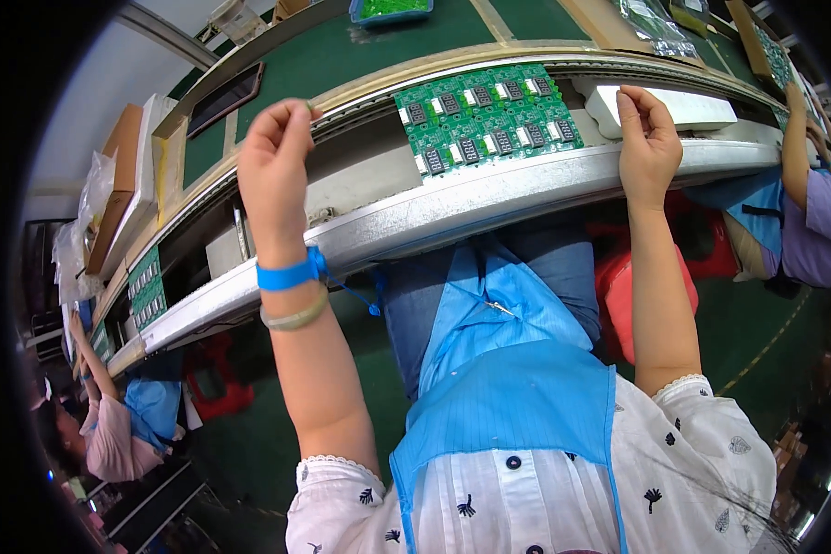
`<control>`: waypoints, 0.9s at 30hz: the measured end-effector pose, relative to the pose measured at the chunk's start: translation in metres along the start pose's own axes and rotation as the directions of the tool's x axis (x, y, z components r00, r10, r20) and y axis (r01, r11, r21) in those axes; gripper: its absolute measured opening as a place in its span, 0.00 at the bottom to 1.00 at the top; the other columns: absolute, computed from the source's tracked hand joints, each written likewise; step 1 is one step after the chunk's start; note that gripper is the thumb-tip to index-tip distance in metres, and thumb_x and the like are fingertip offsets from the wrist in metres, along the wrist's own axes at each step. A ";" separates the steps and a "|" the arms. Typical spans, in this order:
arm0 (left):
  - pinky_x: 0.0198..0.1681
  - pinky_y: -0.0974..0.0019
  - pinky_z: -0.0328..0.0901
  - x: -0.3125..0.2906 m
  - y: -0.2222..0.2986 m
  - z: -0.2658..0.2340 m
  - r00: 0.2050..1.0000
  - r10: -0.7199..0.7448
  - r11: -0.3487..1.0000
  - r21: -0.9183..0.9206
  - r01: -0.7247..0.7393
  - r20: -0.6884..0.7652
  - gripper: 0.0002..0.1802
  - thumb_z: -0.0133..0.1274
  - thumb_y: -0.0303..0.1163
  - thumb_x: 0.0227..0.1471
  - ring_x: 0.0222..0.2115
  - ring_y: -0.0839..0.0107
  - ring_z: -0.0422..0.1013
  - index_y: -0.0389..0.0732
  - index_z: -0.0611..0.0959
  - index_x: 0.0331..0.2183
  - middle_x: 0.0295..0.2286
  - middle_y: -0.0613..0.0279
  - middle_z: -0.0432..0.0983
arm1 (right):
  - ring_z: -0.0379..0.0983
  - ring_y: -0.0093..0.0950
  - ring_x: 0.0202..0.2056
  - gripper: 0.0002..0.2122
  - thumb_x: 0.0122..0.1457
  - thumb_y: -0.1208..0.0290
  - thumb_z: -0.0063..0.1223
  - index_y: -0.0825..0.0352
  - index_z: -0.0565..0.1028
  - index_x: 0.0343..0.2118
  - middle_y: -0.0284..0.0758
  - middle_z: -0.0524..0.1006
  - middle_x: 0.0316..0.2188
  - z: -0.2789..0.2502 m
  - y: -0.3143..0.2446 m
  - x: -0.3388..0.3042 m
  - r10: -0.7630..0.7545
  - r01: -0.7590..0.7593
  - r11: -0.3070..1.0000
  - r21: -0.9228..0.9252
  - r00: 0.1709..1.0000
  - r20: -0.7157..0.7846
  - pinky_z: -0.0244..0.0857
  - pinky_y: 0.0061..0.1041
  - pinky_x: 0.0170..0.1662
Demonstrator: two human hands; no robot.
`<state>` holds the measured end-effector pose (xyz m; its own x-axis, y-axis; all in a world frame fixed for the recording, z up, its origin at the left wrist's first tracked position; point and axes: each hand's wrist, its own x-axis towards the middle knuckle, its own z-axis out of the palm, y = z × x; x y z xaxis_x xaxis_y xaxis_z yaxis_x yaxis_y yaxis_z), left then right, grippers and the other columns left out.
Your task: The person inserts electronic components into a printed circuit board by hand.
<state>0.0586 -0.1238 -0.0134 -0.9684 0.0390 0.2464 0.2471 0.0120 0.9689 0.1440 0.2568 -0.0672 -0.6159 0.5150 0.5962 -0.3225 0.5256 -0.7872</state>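
Observation:
A green circuit board panel (pixel 489 120) with rows of small dark digit displays and white connectors lies across the rails of the line before me. My left hand (pixel 277 152) is raised left of the panel, its fingers closed in a pinch. A tiny greenish speck shows at those fingertips, too small to name. To the right of the panel, my right hand (pixel 651 148) is also closed, thumb against fingers, in front of a white foam block (pixel 692 111). Whatever it may hold is hidden. Neither hand touches the panel.
A silver metal rail (pixel 526 175) runs along my side of the line. Beyond are a blue bin (pixel 391 11) of small green parts and a dark phone (pixel 226 97). Another board panel (pixel 146 288) lies at left. Co-workers sit on both sides, and a red stool (pixel 651 305) stands at right.

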 end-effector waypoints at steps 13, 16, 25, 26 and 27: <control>0.35 0.68 0.68 -0.083 -0.014 0.030 0.964 0.258 0.773 0.612 -0.165 -0.067 0.05 0.57 0.27 0.59 0.28 0.70 0.72 0.35 0.82 0.35 0.29 0.60 0.79 | 0.76 0.22 0.38 0.07 0.63 0.70 0.62 0.65 0.83 0.41 0.30 0.82 0.35 0.000 -0.005 -0.002 -0.104 0.104 0.995 0.006 0.995 0.010 0.69 0.21 0.43; 0.35 0.67 0.68 -0.084 -0.017 0.026 0.965 0.246 0.786 0.601 -0.146 -0.087 0.05 0.57 0.27 0.60 0.28 0.70 0.72 0.36 0.82 0.34 0.29 0.60 0.79 | 0.76 0.21 0.37 0.07 0.63 0.71 0.63 0.65 0.83 0.41 0.30 0.82 0.35 0.000 -0.008 -0.003 -0.090 0.090 0.996 -0.003 0.996 0.014 0.69 0.20 0.43; 0.32 0.66 0.67 -0.085 -0.017 0.032 0.957 0.287 0.692 0.700 -0.178 -0.041 0.04 0.57 0.28 0.59 0.26 0.68 0.72 0.37 0.82 0.34 0.28 0.61 0.78 | 0.75 0.20 0.36 0.06 0.62 0.73 0.63 0.66 0.83 0.41 0.29 0.82 0.35 -0.005 -0.007 -0.006 -0.062 0.061 0.998 0.030 0.998 0.014 0.67 0.20 0.41; 0.32 0.66 0.67 -0.084 -0.015 0.034 0.953 0.300 0.672 0.717 -0.186 -0.034 0.04 0.57 0.28 0.59 0.25 0.68 0.71 0.37 0.82 0.34 0.28 0.61 0.77 | 0.74 0.19 0.36 0.06 0.62 0.74 0.63 0.66 0.83 0.41 0.29 0.82 0.35 -0.006 -0.005 -0.006 -0.053 0.052 0.998 0.030 0.998 0.018 0.66 0.18 0.41; 0.31 0.65 0.67 -0.084 -0.014 0.035 0.950 0.312 0.652 0.733 -0.195 -0.025 0.04 0.57 0.27 0.59 0.25 0.68 0.71 0.38 0.82 0.33 0.28 0.61 0.77 | 0.74 0.19 0.36 0.06 0.62 0.74 0.63 0.66 0.83 0.41 0.29 0.82 0.35 -0.006 -0.004 -0.007 -0.046 0.045 0.999 0.027 0.999 0.020 0.66 0.18 0.41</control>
<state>0.1379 -0.0918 -0.0482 -0.8436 0.0156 0.5368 0.3753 0.7322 0.5684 0.1539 0.2557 -0.0675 -0.6149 0.4765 0.6284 -0.3693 0.5301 -0.7633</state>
